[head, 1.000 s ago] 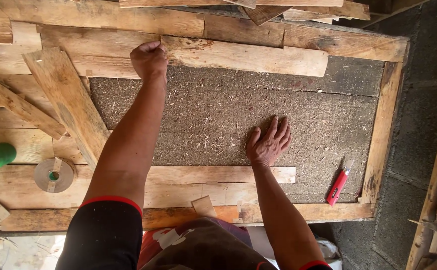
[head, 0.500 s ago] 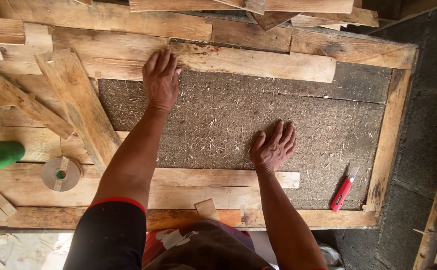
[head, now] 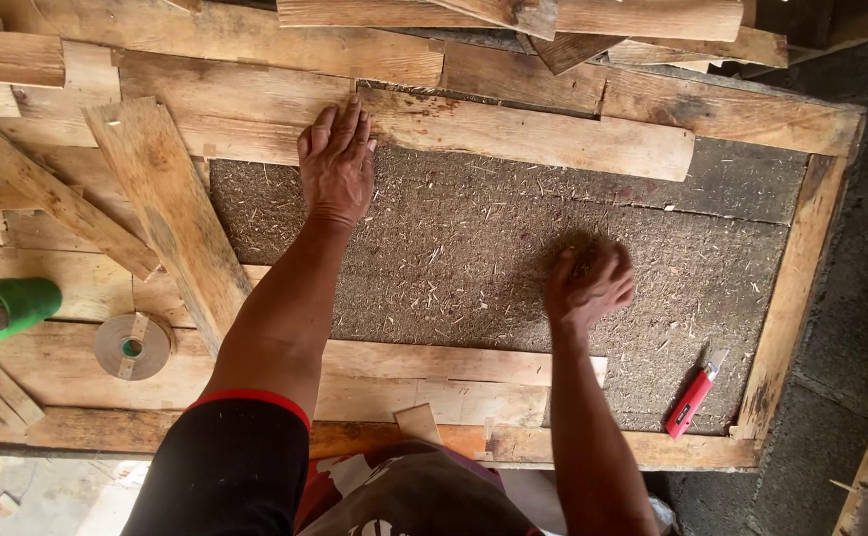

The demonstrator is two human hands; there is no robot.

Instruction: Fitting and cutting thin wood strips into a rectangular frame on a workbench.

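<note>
A flat brown fibre board, rough and flecked with straw bits, lies inside a wooden frame. My left hand lies flat, fingers spread, on the board's far left corner, its fingertips touching a wooden plank along the top edge. My right hand hovers over or rests on the middle of the board with its fingers curled in; it is slightly blurred, and I cannot see anything held in it.
A red utility knife lies on the board's near right corner. A loose plank leans diagonally at left. A green roll and a round disc sit on the left planks. More boards are stacked along the top.
My right hand has gone from flat and spread on the board to curled shut. My left hand slid from the upper plank down onto the board's corner and now lies flat.
</note>
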